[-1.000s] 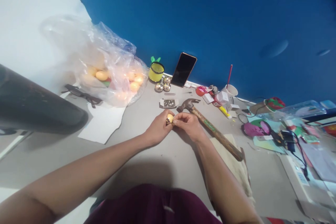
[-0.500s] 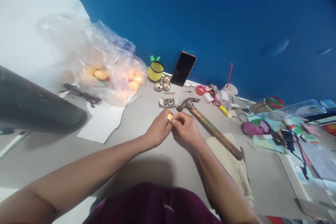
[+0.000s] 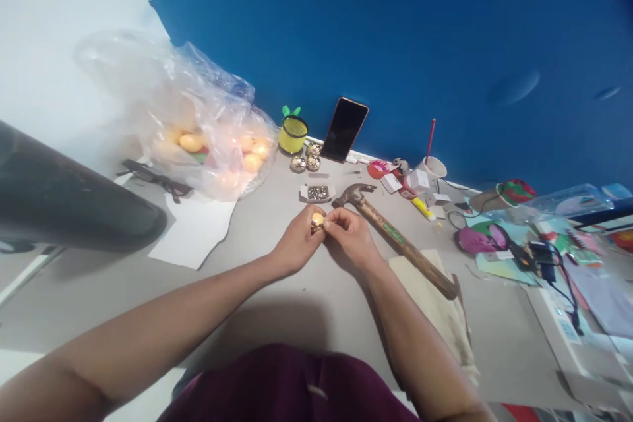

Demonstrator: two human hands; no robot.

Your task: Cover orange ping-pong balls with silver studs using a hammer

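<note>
My left hand (image 3: 299, 241) is wrapped round a small yellow ball (image 3: 317, 218) whose lower part is studded with shiny metal pieces. My right hand (image 3: 350, 235) pinches at the ball's right side; whatever sits between its fingertips is too small to make out. Just beyond the hands lies an open small box (image 3: 317, 193) full of shiny metal pins. Behind it are several shiny studded balls (image 3: 313, 162). A claw hammer (image 3: 398, 237) rests to the right, its head near the box and its handle end over a cream cloth (image 3: 430, 316).
Clear plastic bags (image 3: 217, 138) with yellow balls stand at the left, by white paper (image 3: 195, 234) and a dark cylinder (image 3: 74, 194). A phone (image 3: 345, 129) leans on the blue wall beside a yellow cup (image 3: 293, 136). Cables, a paper cup (image 3: 434, 169) and craft items crowd the right.
The ball has turned slightly in my left hand, and more of its yellow top and metal studs show. Both hands stay together in nearly the same place.
</note>
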